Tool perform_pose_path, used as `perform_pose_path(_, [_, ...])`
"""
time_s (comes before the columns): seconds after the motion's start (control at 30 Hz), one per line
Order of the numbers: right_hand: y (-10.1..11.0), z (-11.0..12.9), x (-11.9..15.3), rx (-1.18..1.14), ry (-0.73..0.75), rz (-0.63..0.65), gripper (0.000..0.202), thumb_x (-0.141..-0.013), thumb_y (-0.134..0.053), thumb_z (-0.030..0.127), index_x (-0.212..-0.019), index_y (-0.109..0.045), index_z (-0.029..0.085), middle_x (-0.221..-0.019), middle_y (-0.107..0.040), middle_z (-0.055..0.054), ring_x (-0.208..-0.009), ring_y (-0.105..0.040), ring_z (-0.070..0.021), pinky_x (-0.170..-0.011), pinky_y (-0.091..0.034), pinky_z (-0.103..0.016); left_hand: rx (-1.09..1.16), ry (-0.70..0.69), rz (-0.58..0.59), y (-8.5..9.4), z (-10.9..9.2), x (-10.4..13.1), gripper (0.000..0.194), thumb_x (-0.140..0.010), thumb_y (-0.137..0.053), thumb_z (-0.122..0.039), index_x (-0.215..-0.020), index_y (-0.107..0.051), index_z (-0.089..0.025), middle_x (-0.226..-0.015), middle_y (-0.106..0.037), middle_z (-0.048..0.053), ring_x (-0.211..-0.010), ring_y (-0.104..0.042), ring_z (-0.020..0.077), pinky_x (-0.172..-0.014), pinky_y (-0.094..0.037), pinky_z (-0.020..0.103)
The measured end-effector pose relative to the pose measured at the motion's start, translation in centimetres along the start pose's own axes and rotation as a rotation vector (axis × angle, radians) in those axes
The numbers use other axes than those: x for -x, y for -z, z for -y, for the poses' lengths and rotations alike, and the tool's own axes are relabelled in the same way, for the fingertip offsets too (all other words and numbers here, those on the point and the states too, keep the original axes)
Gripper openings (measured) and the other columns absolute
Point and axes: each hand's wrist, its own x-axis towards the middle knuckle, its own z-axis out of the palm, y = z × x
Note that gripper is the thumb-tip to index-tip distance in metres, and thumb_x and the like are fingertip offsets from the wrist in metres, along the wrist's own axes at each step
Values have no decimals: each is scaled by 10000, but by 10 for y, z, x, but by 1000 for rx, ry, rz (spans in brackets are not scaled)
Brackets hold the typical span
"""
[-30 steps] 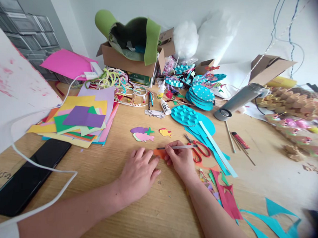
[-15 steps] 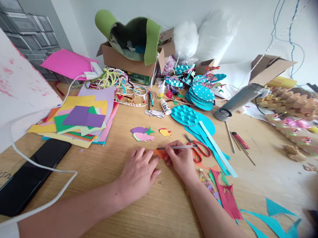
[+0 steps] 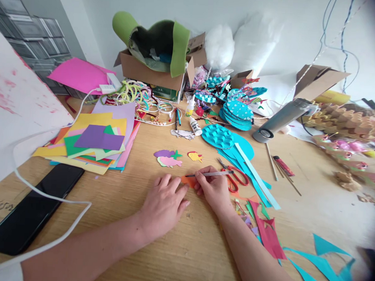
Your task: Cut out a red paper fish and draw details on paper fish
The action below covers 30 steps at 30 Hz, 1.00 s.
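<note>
My right hand [image 3: 214,189] is closed on a slim pen [image 3: 217,173] with a pale barrel, its dark tip at the upper edge of a small orange piece of paper [image 3: 188,181]. Spread flat on the tabletop, my left hand [image 3: 164,203] has its fingertips at that paper's left side. Both hands partly hide the orange paper. Just beyond lie paper fish: a purple one [image 3: 162,154], a pink one [image 3: 171,161] and a yellow-red one [image 3: 195,156], plus a green star-shaped cutout [image 3: 176,155]. Red-handled scissors [image 3: 243,178] rest right behind my right hand.
Coloured paper sheets [image 3: 97,137] are stacked at the left, near a black phone [image 3: 38,208] and a white cable [image 3: 62,230]. Right of me lie red paper scraps [image 3: 268,235] and blue strips [image 3: 257,176]. A glue bottle [image 3: 194,126] and a grey flask [image 3: 281,119] are farther back.
</note>
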Motion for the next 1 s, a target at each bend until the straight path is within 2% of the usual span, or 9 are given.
perform_pose_path(0.73, [0, 1, 1, -3, -23, -9, 221, -724, -679, 341, -724, -531, 177, -449, -571, 45, -326, -490, -85, -331, -372, -161, -3, 0, 0, 1, 0, -1, 279, -921, -506, -342, -1167, -584, -235, -1083, -582, 68, -1017, -477, 275, -846, -406, 453])
perform_pose_path(1.0, [0, 1, 1, 0, -10, -14, 231, -740, -660, 369, -722, -525, 182, -449, -572, 44, -325, -491, -88, -331, -374, -168, -5, -2, -6, 0, 0, 0, 285, -920, -509, -342, -1174, -583, -236, -1088, -579, 70, -1023, -474, 271, -849, -406, 447])
